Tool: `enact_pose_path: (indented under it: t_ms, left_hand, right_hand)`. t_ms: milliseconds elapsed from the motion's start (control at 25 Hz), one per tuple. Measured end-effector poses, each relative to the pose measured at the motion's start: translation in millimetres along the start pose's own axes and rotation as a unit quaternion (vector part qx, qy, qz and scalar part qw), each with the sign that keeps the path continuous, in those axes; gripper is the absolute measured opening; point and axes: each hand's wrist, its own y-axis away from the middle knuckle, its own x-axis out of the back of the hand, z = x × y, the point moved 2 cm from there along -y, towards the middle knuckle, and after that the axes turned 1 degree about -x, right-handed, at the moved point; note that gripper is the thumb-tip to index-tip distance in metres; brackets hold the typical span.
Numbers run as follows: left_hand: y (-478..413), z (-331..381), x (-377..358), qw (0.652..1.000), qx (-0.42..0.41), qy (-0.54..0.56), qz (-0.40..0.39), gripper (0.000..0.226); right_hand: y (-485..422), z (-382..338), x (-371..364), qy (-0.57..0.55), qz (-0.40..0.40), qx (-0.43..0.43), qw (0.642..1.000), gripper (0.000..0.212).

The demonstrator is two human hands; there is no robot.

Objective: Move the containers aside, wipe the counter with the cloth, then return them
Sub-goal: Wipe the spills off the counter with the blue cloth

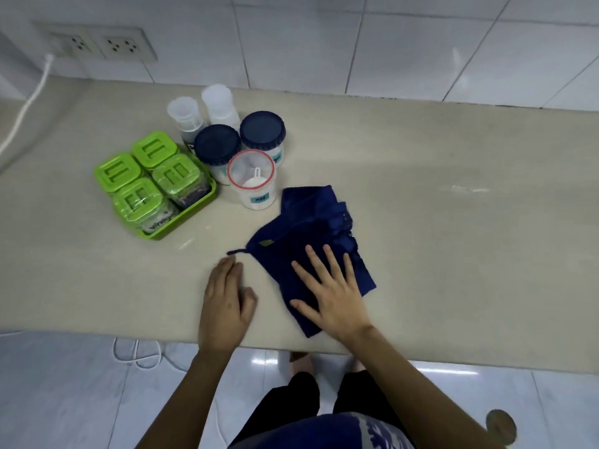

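1. Right hand (330, 296): lying flat on the cloth (311, 222), palm down. Its fingers (332, 260) are spreading wide and pressing on the fabric, pinching nothing.
2. Cloth: dark blue and bunched, sitting under those fingers and trailing beyond their tips. Its hanging loop (235, 252) is pointing out toward the other hand.
3. Left hand (225, 303): resting flat on the bare counter (453, 238), apart from the cloth. Its fingers (231, 270) are lying close together and holding nothing, with the tips just beside the loop.
4. Red-rimmed jar (252, 186): standing beyond the right fingertips, just beside the cloth's far edge, with a small scoop showing inside.
5. Two blue-lidded jars (217, 144), two pale bottles (183, 115) and a green tray (194, 210) holding four green-lidded tubs (139, 199): clustering further out, past the left fingertips.
6. Wall sockets (97, 43) and a white cable (29, 102): sitting furthest off, at the tiled wall.

Risks, as judged:
- The jars are crowding the cloth's far edge, so a forward stroke could be knocking the red-rimmed jar over or pushing it into the others.
- The bunched folds could be catching and dragging.
- With flat fingers and no grip, the cloth could be slipping out from under the palm, or going off the near edge.

Hard to make out:
- The jar labels are too small to read.
- The tub contents are blurring.
- The pale streak on the counter off beyond the right hand could be wet or glare; I cannot tell which.
- The parts of the cloth under the palm are hiding.
- The counter is running out of view on both sides.
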Motion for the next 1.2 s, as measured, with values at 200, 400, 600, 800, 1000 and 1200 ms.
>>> enact_pose_path:
  t_ms: [200, 400, 600, 800, 1000, 1200]
  left_hand:
    - [-17.6, 83.9, -21.1, 0.999, 0.010, 0.043, 0.004, 0.047]
    - [-13.4, 141.5, -69.4, 0.993, -0.081, 0.035, -0.076, 0.049]
    - [-3.6, 135.6, -75.1, 0.989, -0.108, -0.062, -0.079, 0.051]
    - [2.1, 166.7, -82.7, 0.994, -0.075, -0.039, -0.066, 0.050]
    - [-12.4, 219.9, -105.9, 0.994, -0.084, 0.011, -0.065, 0.053]
    - [-14.6, 255.3, -116.5, 0.996, -0.076, 0.009, -0.047, 0.053]
  right_hand:
    - [75.9, 171.2, 15.1, -0.035, 0.024, -0.314, 0.949, 0.075]
    - [82.3, 182.4, 16.9, -0.026, -0.005, -0.377, 0.926, 0.079]
    - [65.5, 91.4, 6.1, -0.013, -0.012, -0.135, 0.991, 0.069]
    - [106.8, 192.3, 14.7, -0.011, 0.009, -0.164, 0.986, 0.070]
    - [122.5, 277.2, 20.8, -0.012, 0.003, -0.316, 0.949, 0.074]
    - [106.3, 212.5, 14.6, -0.007, -0.010, -0.155, 0.988, 0.067]
